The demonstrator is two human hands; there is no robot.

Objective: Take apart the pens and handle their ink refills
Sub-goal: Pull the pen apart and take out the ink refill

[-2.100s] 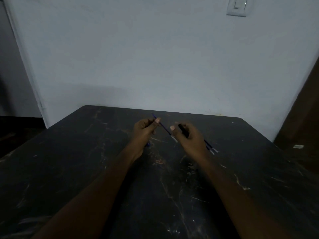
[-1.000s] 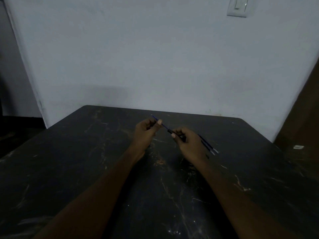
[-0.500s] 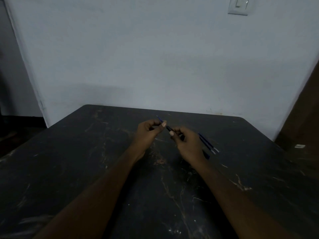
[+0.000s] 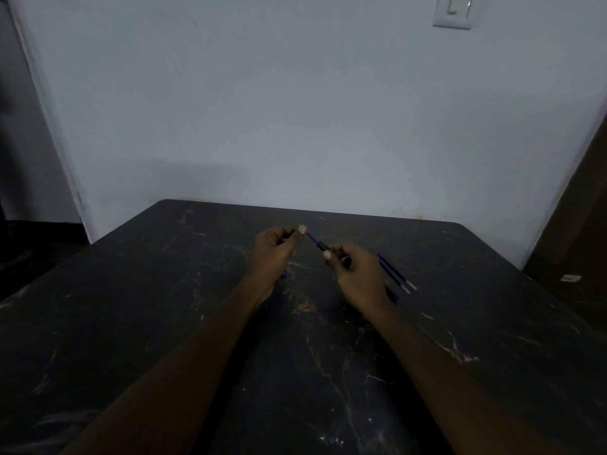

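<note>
At the frame's centre, the left hand (image 4: 274,249) pinches a thin blue ink refill (image 4: 312,238), and the right hand (image 4: 356,270) pinches the dark plastic pen barrel (image 4: 322,246). Best is a straight pull along the barrel, no bending.

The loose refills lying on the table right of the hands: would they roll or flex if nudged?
The two refills look thin and round, so probably roll easily on the flat table. Their slender length suggests they are light and would flex slightly.

You find no text, label, brand or number that can be read anywhere in this view.
</note>
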